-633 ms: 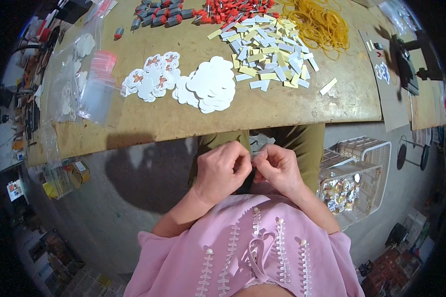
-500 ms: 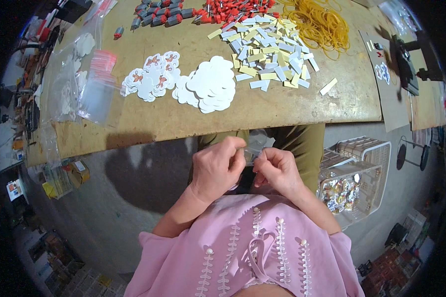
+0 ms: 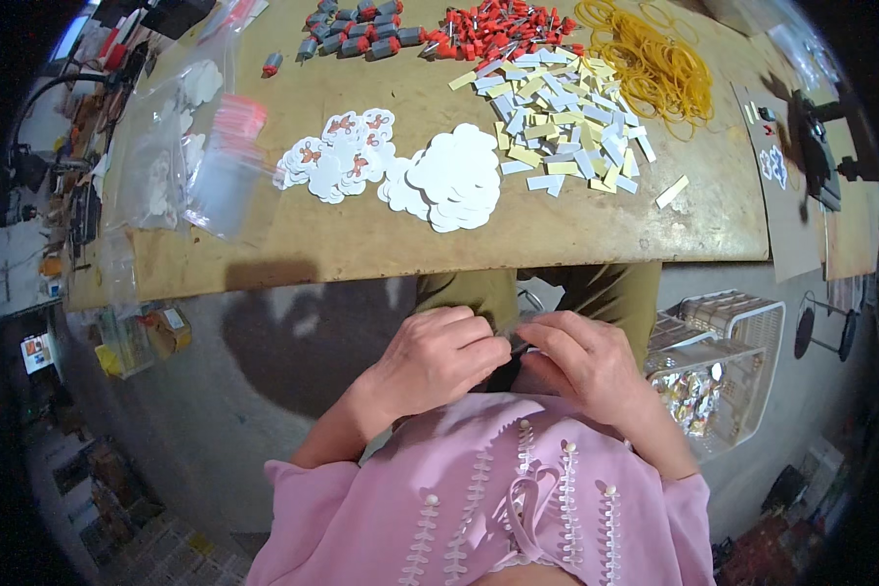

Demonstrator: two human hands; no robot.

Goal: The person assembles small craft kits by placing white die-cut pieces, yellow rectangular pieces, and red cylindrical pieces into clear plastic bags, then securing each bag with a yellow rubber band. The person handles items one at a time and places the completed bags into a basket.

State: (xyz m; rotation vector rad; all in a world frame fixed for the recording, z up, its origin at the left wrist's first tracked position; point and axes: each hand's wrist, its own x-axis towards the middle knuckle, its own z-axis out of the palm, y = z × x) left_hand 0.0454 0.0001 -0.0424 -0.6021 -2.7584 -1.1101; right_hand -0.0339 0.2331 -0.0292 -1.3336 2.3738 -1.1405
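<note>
Two hands, left hand (image 3: 438, 356) and right hand (image 3: 581, 359), pinch one small dark item (image 3: 518, 344) together; two white cutout piles (image 3: 449, 176) at 12 o'clock on the worktop (image 3: 361, 234).

- I see the left hand (image 3: 438, 356) and right hand (image 3: 581, 361) together in the lap, below the table (image 3: 361, 244) edge, fingertips meeting on a small dark item I cannot identify.
- On the table: white die-cut shapes (image 3: 449, 181), paper strips (image 3: 557, 127), yellow rubber bands (image 3: 654, 68), red parts (image 3: 498, 29), clear bags (image 3: 215, 166).
- A white basket (image 3: 723, 361) stands beside the right knee.
</note>
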